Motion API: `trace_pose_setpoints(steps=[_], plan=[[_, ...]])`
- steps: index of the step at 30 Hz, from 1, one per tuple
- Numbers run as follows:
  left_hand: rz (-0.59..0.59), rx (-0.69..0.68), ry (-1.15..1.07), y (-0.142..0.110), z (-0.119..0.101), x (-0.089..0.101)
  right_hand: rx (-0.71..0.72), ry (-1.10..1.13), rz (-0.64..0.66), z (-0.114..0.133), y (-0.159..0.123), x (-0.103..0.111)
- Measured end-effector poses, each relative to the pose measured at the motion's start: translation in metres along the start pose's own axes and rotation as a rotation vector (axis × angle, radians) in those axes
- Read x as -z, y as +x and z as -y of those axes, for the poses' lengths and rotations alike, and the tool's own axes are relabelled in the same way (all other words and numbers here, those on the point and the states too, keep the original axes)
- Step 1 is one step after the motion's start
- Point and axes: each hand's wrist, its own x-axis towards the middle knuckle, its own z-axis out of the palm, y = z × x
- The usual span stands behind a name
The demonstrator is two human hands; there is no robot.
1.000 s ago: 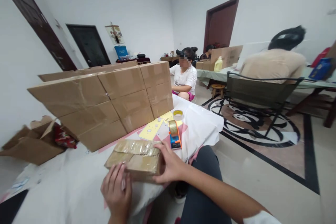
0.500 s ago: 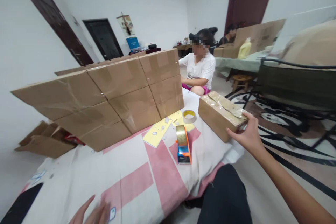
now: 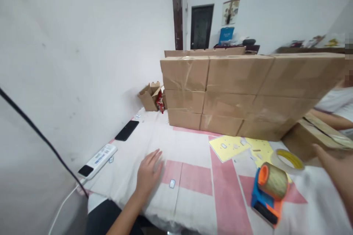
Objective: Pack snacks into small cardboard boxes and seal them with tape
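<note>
My left hand (image 3: 150, 170) lies on the tablecloth with its fingers stretched out, holding nothing. At the right edge, blurred and partly cut off, my right hand (image 3: 335, 169) is at the near end of a closed cardboard box (image 3: 309, 139), its thumb against the box and its other fingers hard to see. That box sits beside a wall of stacked cardboard boxes (image 3: 228, 77). In front of it are a roll of tape (image 3: 289, 159) with a yellow core and a blue and orange tape dispenser (image 3: 268, 194) loaded with brownish tape.
A black phone (image 3: 127, 130) and a white power strip (image 3: 97, 161) lie along the wall side of the cloth-covered table (image 3: 193, 205). An open carton (image 3: 149, 97) with a red packet beside it stands behind. Another person's arm (image 3: 333, 119) shows at the far right.
My view has swung left, bringing the power strip and the whole phone into sight. My left hand has come to rest on the cloth. My right hand stays at the box.
</note>
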Motion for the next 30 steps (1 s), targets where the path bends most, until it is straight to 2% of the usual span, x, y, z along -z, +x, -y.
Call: trace_pose_setpoints(steps=[2, 3, 5, 8, 12, 14, 16, 19, 21, 24, 27, 30], plan=[[-0.091, 0.19, -0.178, 0.023, 0.021, 0.001, -0.097, -0.162, 0.043, 0.043, -0.036, -0.034], [-0.137, 0.276, -0.256, 0.039, 0.033, 0.0, -0.089, -0.14, 0.167, 0.067, -0.057, -0.058], [-0.229, 0.399, -0.34, 0.079, 0.061, -0.007, 0.009, -0.015, 0.381, 0.117, -0.101, -0.113], [-0.358, 0.519, -0.354, 0.152, 0.109, -0.026, 0.262, 0.137, 0.735, 0.192, -0.159, -0.205], [-0.425, 0.602, -0.342, 0.236, 0.165, -0.06, 0.343, 0.32, 1.013, 0.274, -0.206, -0.33], [-0.399, 0.603, -0.343, 0.266, 0.185, -0.078, 0.238, 0.369, 1.073, 0.304, -0.218, -0.392], [-0.364, 0.588, -0.342, 0.29, 0.199, -0.095, 0.044, 0.395, 1.052, 0.326, -0.223, -0.448], [-0.344, 0.557, -0.326, 0.315, 0.215, -0.115, -0.122, 0.341, 0.849, 0.339, -0.22, -0.517], [-0.345, 0.535, -0.31, 0.326, 0.223, -0.125, -0.162, 0.29, 0.766, 0.337, -0.216, -0.549], [-0.368, 0.524, -0.276, 0.333, 0.229, -0.135, -0.185, 0.263, 0.767, 0.326, -0.212, -0.58], [-0.4, 0.525, -0.232, 0.334, 0.227, -0.138, -0.168, 0.275, 0.758, 0.319, -0.212, -0.593], [-0.416, 0.529, -0.21, 0.328, 0.22, -0.132, -0.147, 0.308, 0.769, 0.324, -0.216, -0.588]])
